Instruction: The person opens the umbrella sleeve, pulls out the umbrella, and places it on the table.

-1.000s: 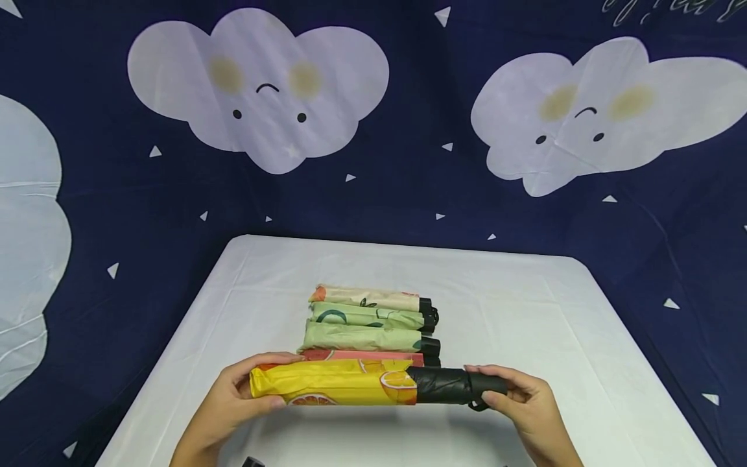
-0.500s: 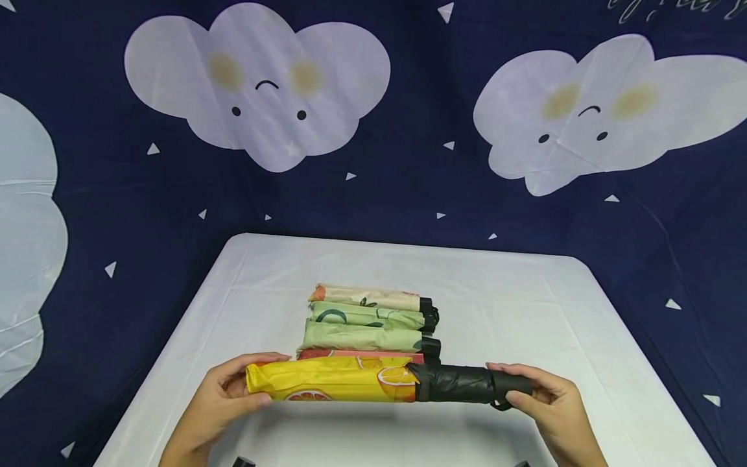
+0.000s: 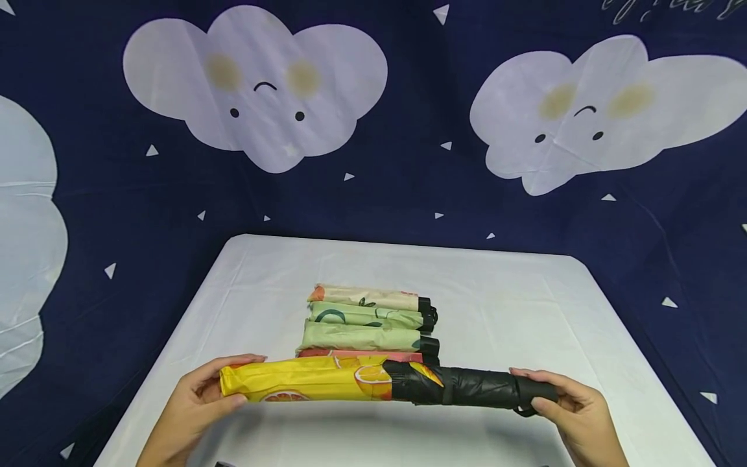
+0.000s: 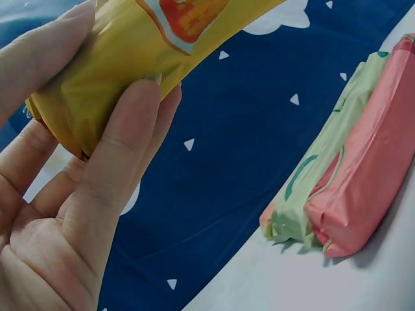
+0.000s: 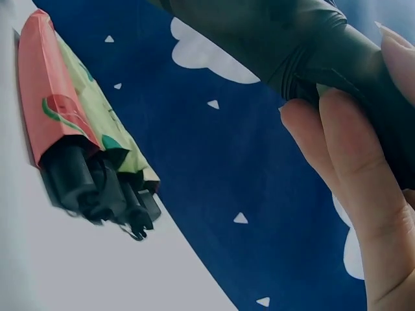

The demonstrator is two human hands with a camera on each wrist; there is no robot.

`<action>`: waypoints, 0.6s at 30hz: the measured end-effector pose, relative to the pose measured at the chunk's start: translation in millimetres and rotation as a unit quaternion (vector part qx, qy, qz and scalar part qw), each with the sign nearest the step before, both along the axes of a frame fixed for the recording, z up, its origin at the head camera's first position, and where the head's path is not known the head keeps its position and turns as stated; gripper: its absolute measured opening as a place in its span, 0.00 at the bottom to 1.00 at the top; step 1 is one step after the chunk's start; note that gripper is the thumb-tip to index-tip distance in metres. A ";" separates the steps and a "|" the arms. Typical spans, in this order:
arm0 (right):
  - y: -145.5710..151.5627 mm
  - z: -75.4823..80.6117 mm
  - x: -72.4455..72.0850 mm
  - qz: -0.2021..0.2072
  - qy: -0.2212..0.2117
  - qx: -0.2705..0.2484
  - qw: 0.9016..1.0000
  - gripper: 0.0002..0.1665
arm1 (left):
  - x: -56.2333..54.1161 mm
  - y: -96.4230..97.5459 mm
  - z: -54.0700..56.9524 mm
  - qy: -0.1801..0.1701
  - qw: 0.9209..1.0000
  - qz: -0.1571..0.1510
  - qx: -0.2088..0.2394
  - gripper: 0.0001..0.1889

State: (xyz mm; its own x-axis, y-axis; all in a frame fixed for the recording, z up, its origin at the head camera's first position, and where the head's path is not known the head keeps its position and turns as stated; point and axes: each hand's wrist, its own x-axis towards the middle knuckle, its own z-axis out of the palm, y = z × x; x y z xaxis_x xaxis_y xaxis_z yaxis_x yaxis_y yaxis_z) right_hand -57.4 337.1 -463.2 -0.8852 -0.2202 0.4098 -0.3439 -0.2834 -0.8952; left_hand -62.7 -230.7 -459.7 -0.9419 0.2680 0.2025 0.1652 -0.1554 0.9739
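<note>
A folded black umbrella [image 3: 481,387] lies level between my two hands, its left part inside a yellow sleeve [image 3: 280,379] printed with orange slices. My left hand [image 3: 189,402] grips the closed left end of the sleeve, thumb on the near side and fingers on the far side. With my right hand [image 3: 583,412] I pinch the umbrella's black handle, where a wrist strap hangs underneath. A stretch of black canopy with a yellow-orange patch shows past the sleeve's mouth. In the right wrist view the fingers [image 5: 353,139] press against the dark umbrella.
Several sleeved umbrellas lie in a row behind my hands: a cream one [image 3: 370,296], a green one [image 3: 367,318], a pale green one [image 3: 356,337] and a red-pink one [image 4: 366,168]. They rest on a white table [image 3: 496,292] before a dark blue cloud-print cloth [image 3: 408,130].
My hands have moved apart, the right one rightward with the handle and the left one leftward with the sleeve. More of the black umbrella shows outside the yellow sleeve.
</note>
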 end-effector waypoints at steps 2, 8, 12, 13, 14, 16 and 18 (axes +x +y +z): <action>4.6 -1.6 0.8 -0.001 0.001 -0.005 1.000 0.26 | 2.2 -3.0 0.8 -0.005 1.000 0.010 -0.006 0.25; 24.4 -12.6 2.0 0.004 0.002 -0.023 1.000 0.27 | 4.0 -12.9 -5.4 -0.016 0.999 0.031 -0.002 0.24; 39.6 -22.7 3.5 -0.005 -0.009 0.000 1.000 0.26 | 5.3 -21.6 -14.4 -0.027 0.999 0.037 0.003 0.24; 43.0 -25.4 4.0 -0.010 -0.014 0.012 1.000 0.26 | 5.6 -23.7 -17.4 -0.027 0.999 0.036 0.004 0.24; 46.6 -28.4 4.2 -0.008 -0.019 0.017 1.000 0.25 | 5.8 -25.5 -20.5 -0.031 0.999 0.034 0.004 0.24; 52.5 -34.6 5.2 -0.009 -0.030 0.033 0.999 0.25 | 5.6 -28.2 -27.2 -0.038 0.999 0.030 0.001 0.24; 56.5 -42.0 6.2 -0.010 -0.043 0.047 0.998 0.24 | 5.0 -29.6 -35.0 -0.039 0.999 0.025 0.001 0.23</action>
State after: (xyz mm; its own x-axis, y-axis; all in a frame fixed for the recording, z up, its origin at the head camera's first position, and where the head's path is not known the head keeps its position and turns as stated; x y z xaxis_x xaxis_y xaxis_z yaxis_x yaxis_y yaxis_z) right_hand -51.2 393.7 -505.3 -0.9211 -0.2355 0.3099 -0.2692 -0.1896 -0.9442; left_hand -57.7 -260.3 -494.7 -0.9670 0.2206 0.1277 0.0957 -0.1500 0.9840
